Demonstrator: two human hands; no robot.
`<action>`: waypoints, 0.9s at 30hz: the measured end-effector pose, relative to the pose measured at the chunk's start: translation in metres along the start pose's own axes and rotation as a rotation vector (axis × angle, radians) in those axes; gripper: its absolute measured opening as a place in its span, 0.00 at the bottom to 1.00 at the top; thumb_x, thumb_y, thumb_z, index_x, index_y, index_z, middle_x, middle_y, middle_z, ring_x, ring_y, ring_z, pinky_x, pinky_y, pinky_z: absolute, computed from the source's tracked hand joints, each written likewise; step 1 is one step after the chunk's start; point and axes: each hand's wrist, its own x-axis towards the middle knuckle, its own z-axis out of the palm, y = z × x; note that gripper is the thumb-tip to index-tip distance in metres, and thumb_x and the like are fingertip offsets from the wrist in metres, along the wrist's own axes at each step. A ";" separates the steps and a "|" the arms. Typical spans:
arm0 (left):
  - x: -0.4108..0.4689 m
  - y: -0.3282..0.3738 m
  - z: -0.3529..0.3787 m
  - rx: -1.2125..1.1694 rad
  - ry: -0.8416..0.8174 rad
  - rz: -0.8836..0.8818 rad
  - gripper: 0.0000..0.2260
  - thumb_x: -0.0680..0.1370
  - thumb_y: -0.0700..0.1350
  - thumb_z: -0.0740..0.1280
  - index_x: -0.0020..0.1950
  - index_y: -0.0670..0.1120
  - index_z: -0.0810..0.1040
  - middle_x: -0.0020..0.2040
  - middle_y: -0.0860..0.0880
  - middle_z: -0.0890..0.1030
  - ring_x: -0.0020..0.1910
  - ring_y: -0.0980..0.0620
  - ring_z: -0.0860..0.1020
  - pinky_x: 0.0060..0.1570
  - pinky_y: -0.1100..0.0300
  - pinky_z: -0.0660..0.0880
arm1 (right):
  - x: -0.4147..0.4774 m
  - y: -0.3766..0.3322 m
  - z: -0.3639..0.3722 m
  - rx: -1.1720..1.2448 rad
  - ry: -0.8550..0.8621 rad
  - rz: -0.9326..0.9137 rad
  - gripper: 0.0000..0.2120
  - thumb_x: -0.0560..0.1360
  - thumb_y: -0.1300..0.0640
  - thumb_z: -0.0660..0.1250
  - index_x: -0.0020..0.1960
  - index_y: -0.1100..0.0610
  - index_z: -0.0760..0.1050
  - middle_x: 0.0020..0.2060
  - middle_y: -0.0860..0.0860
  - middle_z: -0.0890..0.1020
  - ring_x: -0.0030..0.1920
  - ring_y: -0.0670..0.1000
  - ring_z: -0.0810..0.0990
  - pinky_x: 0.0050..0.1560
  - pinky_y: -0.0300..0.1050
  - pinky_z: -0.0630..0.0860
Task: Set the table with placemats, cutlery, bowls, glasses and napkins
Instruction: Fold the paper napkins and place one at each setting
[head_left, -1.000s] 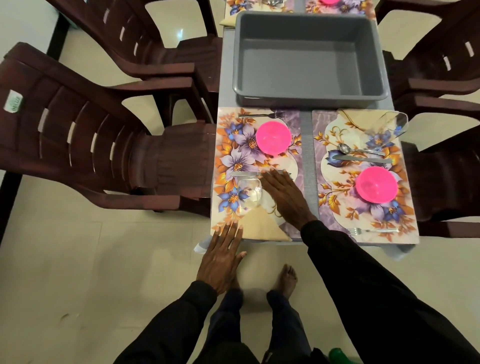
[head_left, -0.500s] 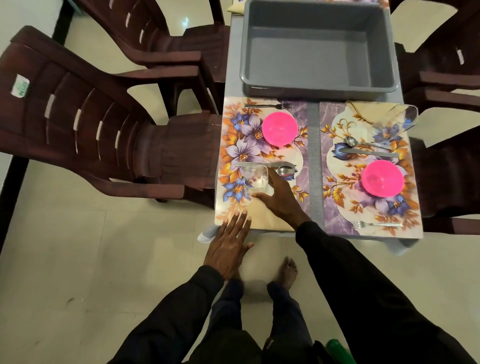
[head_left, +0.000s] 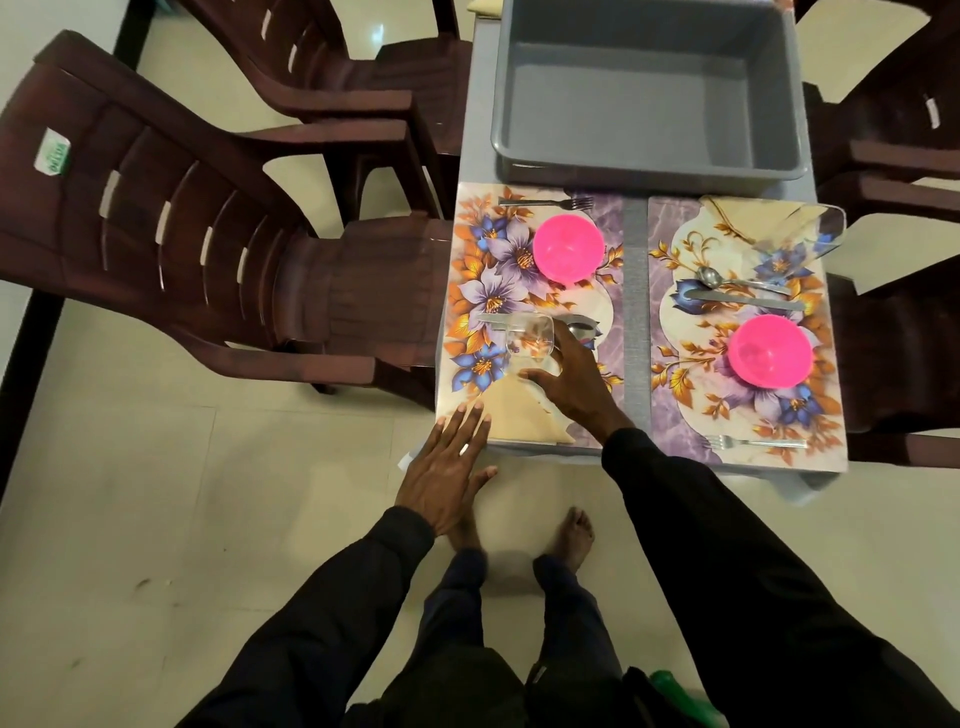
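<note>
The big grey tub (head_left: 644, 93) blocks the far side of the table (head_left: 475, 130), and brown chairs (head_left: 182, 218) crowd in close on both sides. The near edge is open. A bare grey strip (head_left: 635, 312) runs between the two mats. On the left mat (head_left: 480, 244), a pink bowl (head_left: 569, 248) and a glass (head_left: 530, 338) stand in the way, with only a small gap between them.

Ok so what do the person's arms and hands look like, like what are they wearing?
Both arms are in long black sleeves, the left sleeve and the right sleeve, which end at the wrists. The left hand and right hand are bare, with no gloves. A small bright band on a left finger looks like a ring.
</note>
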 end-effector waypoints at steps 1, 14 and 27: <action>0.001 0.000 0.000 -0.001 -0.005 0.001 0.33 0.85 0.65 0.42 0.84 0.45 0.55 0.84 0.45 0.54 0.83 0.45 0.51 0.79 0.44 0.60 | 0.000 0.000 0.000 0.009 -0.003 0.007 0.36 0.74 0.57 0.77 0.76 0.57 0.63 0.72 0.54 0.73 0.68 0.45 0.72 0.70 0.44 0.72; -0.003 -0.009 -0.025 -0.086 0.163 0.056 0.31 0.87 0.61 0.49 0.85 0.46 0.50 0.85 0.47 0.50 0.84 0.49 0.46 0.82 0.47 0.51 | -0.016 0.005 -0.035 -0.019 0.177 -0.079 0.31 0.75 0.65 0.72 0.75 0.58 0.67 0.71 0.53 0.75 0.70 0.48 0.74 0.71 0.49 0.72; 0.134 -0.078 -0.112 -0.031 0.272 0.069 0.26 0.87 0.52 0.50 0.83 0.43 0.58 0.83 0.44 0.57 0.83 0.43 0.54 0.80 0.44 0.54 | 0.107 0.011 -0.084 -0.198 0.049 0.026 0.55 0.64 0.52 0.84 0.80 0.51 0.53 0.77 0.52 0.62 0.75 0.54 0.63 0.74 0.61 0.66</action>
